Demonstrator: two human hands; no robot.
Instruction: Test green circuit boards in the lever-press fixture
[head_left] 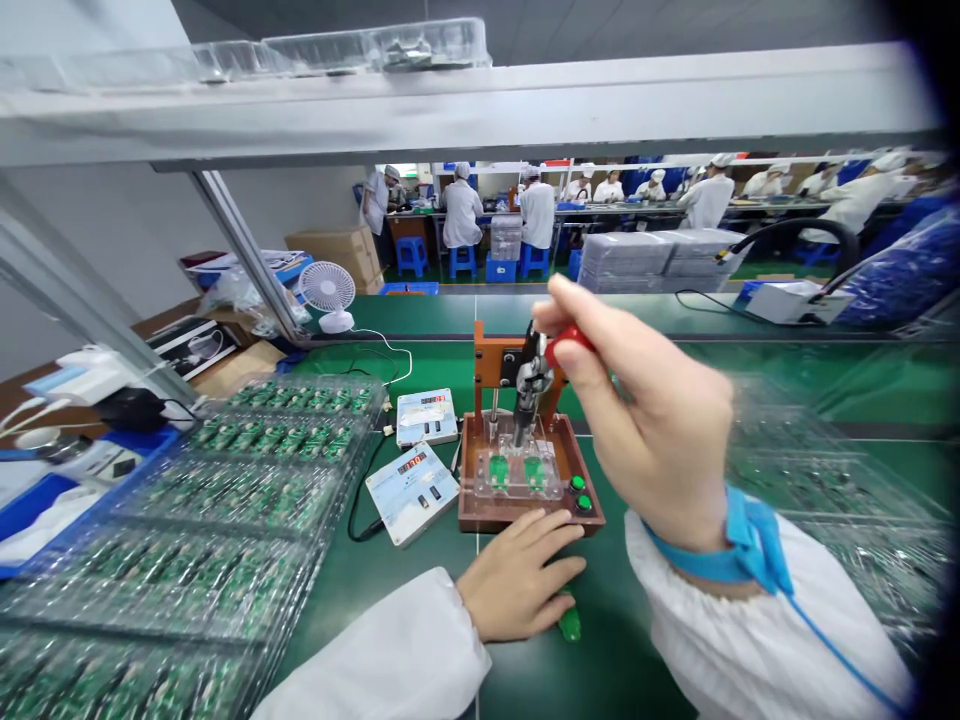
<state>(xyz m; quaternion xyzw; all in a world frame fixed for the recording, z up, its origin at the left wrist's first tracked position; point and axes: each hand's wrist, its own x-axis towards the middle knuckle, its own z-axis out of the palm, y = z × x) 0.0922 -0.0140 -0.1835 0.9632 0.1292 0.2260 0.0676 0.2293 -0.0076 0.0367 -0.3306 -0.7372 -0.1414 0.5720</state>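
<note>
My right hand [645, 420] is closed around the red handle [568, 345] of a toggle clamp [529, 385] on a test fixture [480, 515] with a brown base. Under the clamp, a clear plate [517, 488] covers two small green circuit boards, one on the left [498, 472] and one on the right [533, 472]. My left hand [521, 580] lies flat with its fingers apart, fingertips at the fixture's front edge. By its thumb, partly hidden, is a small green piece [571, 622], apparently a circuit board. Two green buttons [580, 493] sit at the fixture's right front.
Two small meter boxes with red digits, one in front [412, 492] and one behind [425, 415], stand left of the fixture. Clear trays of circuit boards [187, 530] fill the left; more trays [847, 500] lie right. A white fan [328, 290] stands behind. A shelf [525, 110] crosses overhead.
</note>
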